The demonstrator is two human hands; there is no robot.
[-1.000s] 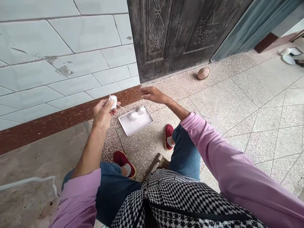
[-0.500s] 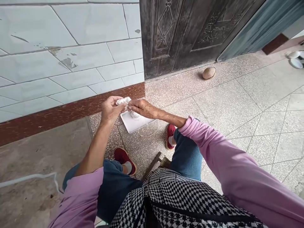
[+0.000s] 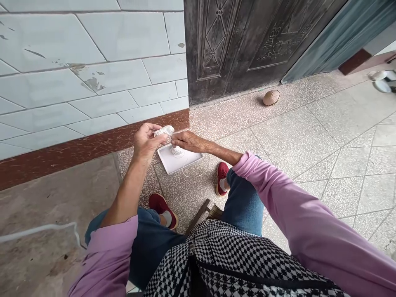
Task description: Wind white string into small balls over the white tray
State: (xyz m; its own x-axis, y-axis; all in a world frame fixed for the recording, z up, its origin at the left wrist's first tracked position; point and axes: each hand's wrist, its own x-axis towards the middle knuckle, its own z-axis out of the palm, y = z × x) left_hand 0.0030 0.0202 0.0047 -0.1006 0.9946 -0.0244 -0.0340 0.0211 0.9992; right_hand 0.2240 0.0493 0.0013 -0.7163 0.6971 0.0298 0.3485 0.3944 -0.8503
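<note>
Down on the terrazzo floor [image 3: 278,165], a white tray [image 3: 185,163] bears a small thread ball [image 3: 177,151]. The right hand [image 3: 192,141] curls over it, its hold unclear; the left hand [image 3: 147,142] pinches a crumpled white wad [image 3: 163,130].

My left hand [image 3: 147,142] is up on the far side with its fingers curled closed, its bare forearm [image 3: 128,189] rising from the near left. My right hand [image 3: 191,141] reaches in from the right, palm down, fingers angled downward, just beside my left hand.
</note>
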